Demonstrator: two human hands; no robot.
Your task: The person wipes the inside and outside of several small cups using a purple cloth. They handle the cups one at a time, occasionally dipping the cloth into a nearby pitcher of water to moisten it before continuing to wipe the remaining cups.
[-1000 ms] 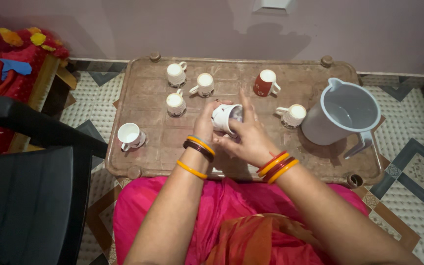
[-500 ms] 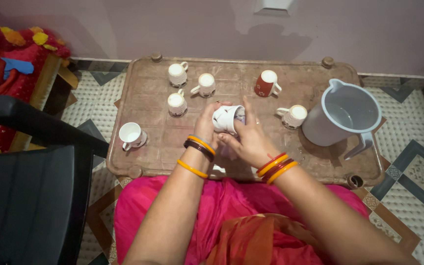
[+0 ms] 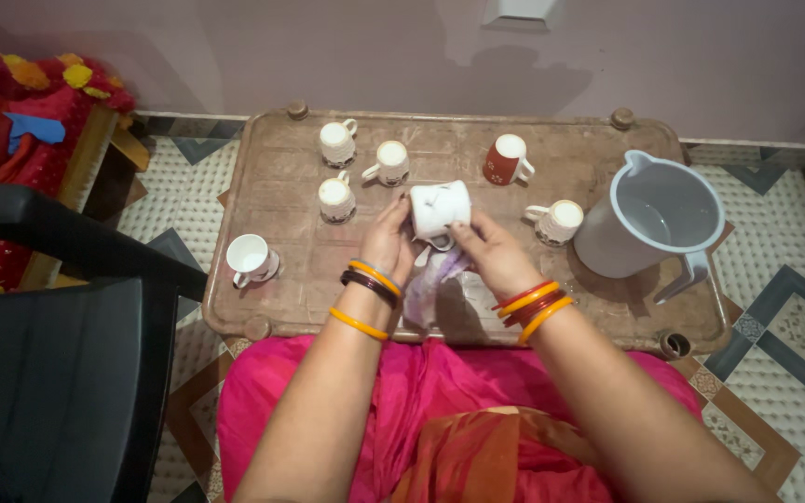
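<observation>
My left hand and my right hand both grip a white cup, held on its side above the middle of a low brown table. A pale cloth hangs under the cup between my hands, partly hidden by them. Orange and dark bangles ring both wrists. Three white cups stand upright at the back left.
A single white cup sits near the table's left front corner. A red cup and another white cup stand to the right, beside a grey jug. A black chair is at my left.
The cup has turned in my hands, its mouth swinging from the right toward the left. The cloth now hangs lower under it. Cups on the table stay put.
</observation>
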